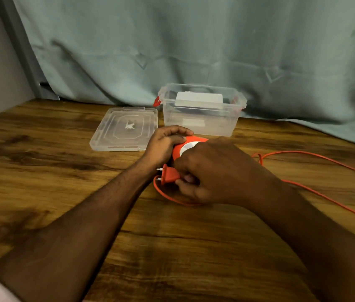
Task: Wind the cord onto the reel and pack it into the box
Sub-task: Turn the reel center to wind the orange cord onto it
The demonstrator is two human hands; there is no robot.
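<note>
1. My right hand has its fingers curled round the orange plug, pinching the body from the right; the two prongs stick out to the left, so the plug's long axis runs roughly left to right across the table.
2. My left hand is cupped over the far-left edge of the reel, fingers curled on its rim, holding it flat on the wooden table. Only the orange top and white centre of the reel show between my hands.
3. The plug sits just beside the reel's near edge, on my side of it. That is the relation I'm working from: the reel lies directly beyond my right fingers.
4. The cord loops under my right hand and trails off well to the right in long loose runs. I judge almost nothing is wound yet.
5. The clear box stands open just behind the reel, with something white already inside; its lid lies flat to its left.
</note>
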